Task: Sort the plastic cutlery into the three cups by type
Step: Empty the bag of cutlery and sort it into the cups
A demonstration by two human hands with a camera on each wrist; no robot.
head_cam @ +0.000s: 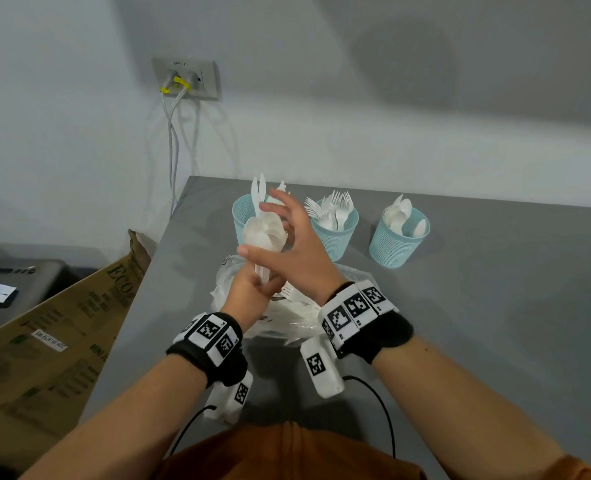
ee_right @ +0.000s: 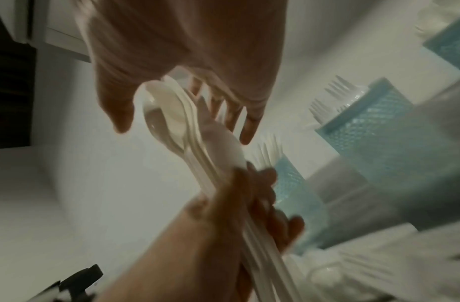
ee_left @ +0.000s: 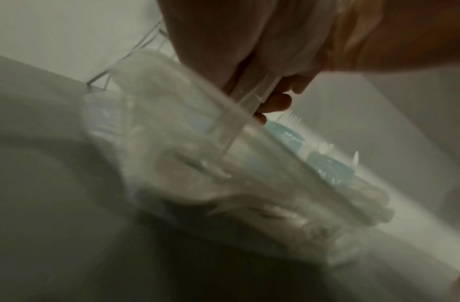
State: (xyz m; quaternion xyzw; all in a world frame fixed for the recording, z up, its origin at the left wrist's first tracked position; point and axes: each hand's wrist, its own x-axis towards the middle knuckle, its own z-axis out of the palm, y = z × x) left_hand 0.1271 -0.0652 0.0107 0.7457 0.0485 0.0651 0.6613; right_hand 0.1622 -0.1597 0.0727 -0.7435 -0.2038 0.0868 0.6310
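My left hand [head_cam: 252, 292] grips the handles of a stacked bunch of white plastic spoons [head_cam: 264, 233], bowls pointing up [ee_right: 169, 120]. My right hand [head_cam: 287, 233] hovers around the bowls with fingers spread and straight, holding nothing. Three light blue mesh cups stand in a row behind: the left cup [head_cam: 240, 213] holds knives, the middle cup [head_cam: 335, 233] forks, the right cup [head_cam: 396, 240] spoons. A clear plastic bag [head_cam: 287, 313] with more white cutlery lies under my hands, blurred in the left wrist view [ee_left: 197, 163].
The grey table [head_cam: 495, 323] ends at its left edge close to the knife cup. A cardboard box [head_cam: 62, 323] leans beside that edge. A wall socket with cables [head_cam: 183, 81] sits on the wall behind.
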